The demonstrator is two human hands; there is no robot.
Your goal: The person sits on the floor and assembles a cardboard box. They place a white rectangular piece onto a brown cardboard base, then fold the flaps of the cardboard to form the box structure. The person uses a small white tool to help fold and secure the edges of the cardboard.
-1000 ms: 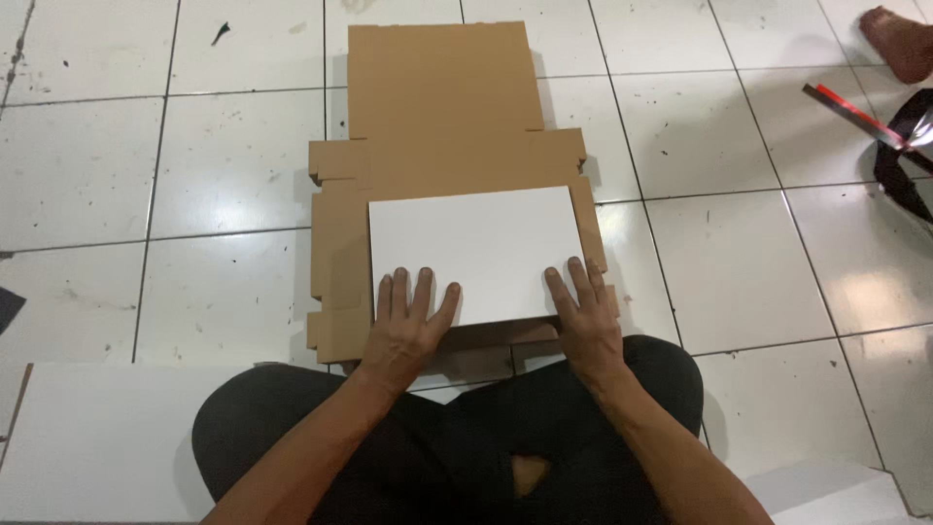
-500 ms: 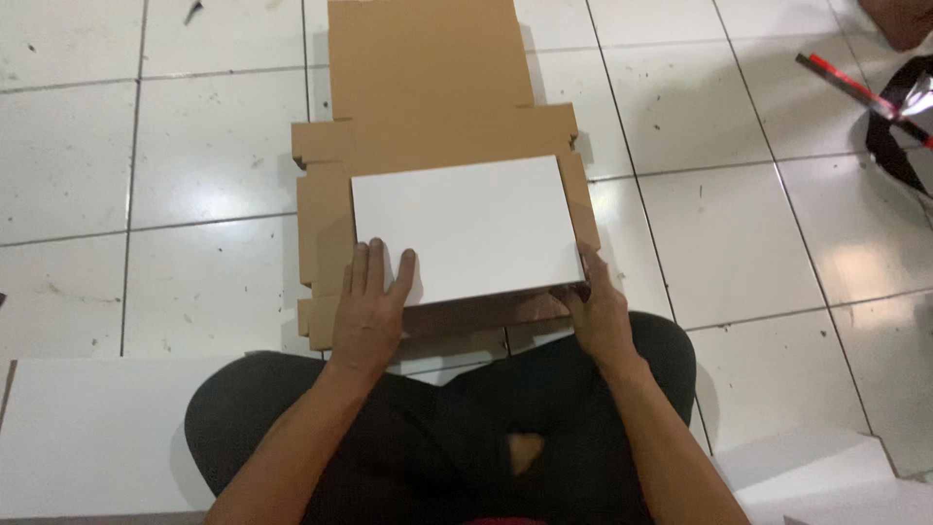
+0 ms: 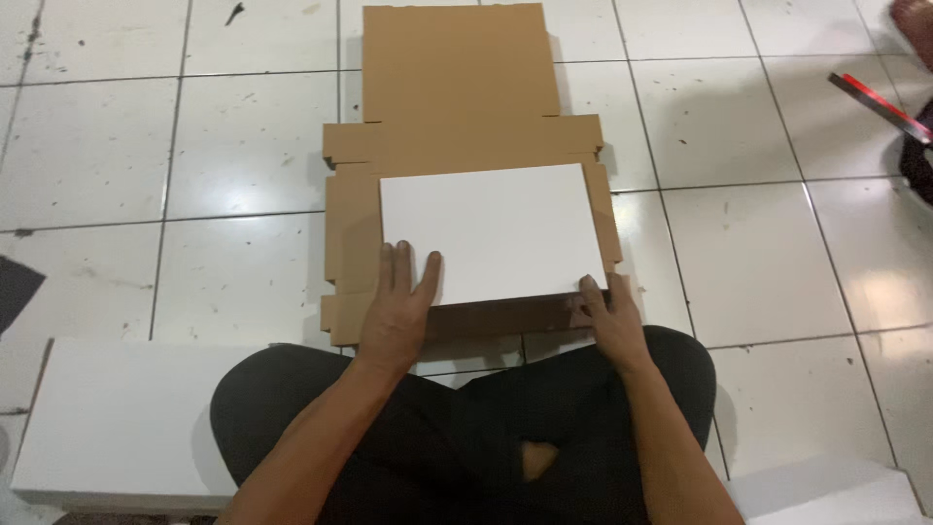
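Seated cross-legged on a glossy white tile floor (image 3: 768,262), a person works over a flat brown corrugated cardboard box blank (image 3: 466,107). At far left lies a white rectangular board (image 3: 126,418) beside the knee. The left hand (image 3: 397,316) rests flat, fingers spread, on the near left corner of a smooth white rectangular panel (image 3: 491,228) lying on the cardboard. The right hand (image 3: 610,321) curls its fingers around the cardboard's near flap at the panel's right corner. Far right lies a red-and-black strip (image 3: 880,105).
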